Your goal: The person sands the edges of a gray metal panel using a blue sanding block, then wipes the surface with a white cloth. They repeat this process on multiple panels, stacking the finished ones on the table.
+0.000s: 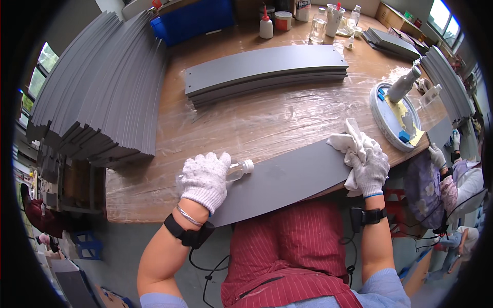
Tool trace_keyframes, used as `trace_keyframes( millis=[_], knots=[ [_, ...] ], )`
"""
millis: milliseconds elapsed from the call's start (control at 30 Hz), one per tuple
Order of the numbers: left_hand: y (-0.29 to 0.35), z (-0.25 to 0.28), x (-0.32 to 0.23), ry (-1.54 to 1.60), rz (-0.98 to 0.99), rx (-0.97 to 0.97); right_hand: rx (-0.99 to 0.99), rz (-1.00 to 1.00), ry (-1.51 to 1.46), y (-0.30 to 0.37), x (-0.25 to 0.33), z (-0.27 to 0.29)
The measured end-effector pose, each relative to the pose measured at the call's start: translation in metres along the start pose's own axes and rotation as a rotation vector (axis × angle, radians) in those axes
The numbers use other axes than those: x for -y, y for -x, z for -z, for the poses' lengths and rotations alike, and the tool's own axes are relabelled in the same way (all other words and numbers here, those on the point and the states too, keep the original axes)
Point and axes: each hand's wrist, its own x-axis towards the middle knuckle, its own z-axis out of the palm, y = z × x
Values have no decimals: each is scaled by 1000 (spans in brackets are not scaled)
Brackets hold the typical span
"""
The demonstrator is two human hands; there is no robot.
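Observation:
A grey flat panel [287, 177] lies at the table's near edge in front of me, with a darker damp-looking patch on its face. My left hand [205, 177], in a white knit glove, is closed round a clear plastic bottle [237, 172] with a white cap, tilted over the panel's left end. At the right end, my right hand [371, 167], also gloved, grips a crumpled white cloth [348, 139] that rests against the panel. Part of the bottle is hidden behind the left glove.
Stacked grey panels [267, 66] lie mid-table; a tall row of panels [97, 87] stands left. A round lid [377, 110] with a grey bottle [403, 84] sits right. Bottles, a cup [335, 20] and a blue bin [192, 23] line the back. Another person's gloved hand [436, 155] is at right.

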Motion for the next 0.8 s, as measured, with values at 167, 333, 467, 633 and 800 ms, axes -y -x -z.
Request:
trace_keyframes(
  millis=[167,333,467,633,800],
  knots=[
    [-3,-19,33,717,174,-333,86,138,68,1,31,-11],
    [-16,-59,85,1524,448,-637,363,618,-292,62,242,4],
    [-25,-76,100,1578,532,-673,559,709,-457,70,311,3],
    [4,-77,100,1602,428,-587,135,286,-190,15,148,-25],
    [76,-99,102,1728,536,-779,192,-163,-196,-29,64,-16]
  ],
)
